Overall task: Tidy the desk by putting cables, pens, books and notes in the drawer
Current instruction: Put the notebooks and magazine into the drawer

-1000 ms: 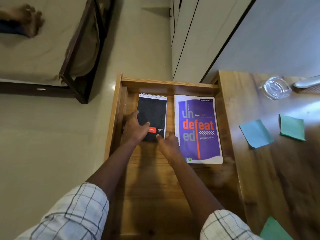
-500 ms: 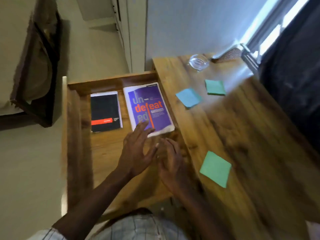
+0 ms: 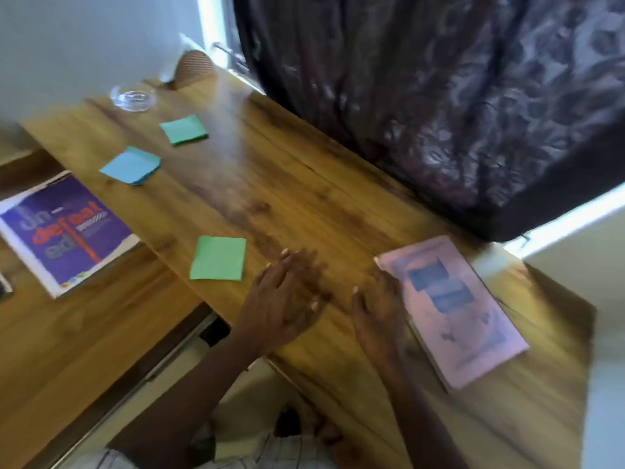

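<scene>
A pink book [image 3: 453, 309] lies flat on the wooden desk [image 3: 270, 184] at the right. My right hand [image 3: 378, 313] is at the book's left edge with fingers spread; motion blur hides whether it touches. My left hand [image 3: 287, 299] hovers open over the desk just left of it, holding nothing. Three sticky-note pads lie on the desk: a green one [image 3: 219, 258] near my left hand, a blue one [image 3: 131, 165] and another green one [image 3: 183, 129] farther back. In the open drawer [image 3: 67, 333] at the left lies a purple book [image 3: 64, 228].
A glass ashtray [image 3: 133, 97] stands at the desk's far corner beside a brown mesh object [image 3: 193, 68]. A dark patterned curtain [image 3: 439, 96] hangs along the desk's far side. The edge of a dark notebook [image 3: 4, 286] shows at the left border, in the drawer.
The view has swung right from the drawer to the desk. Both hands left the notebooks in the drawer and moved right, to the pink book, which has come into view.
</scene>
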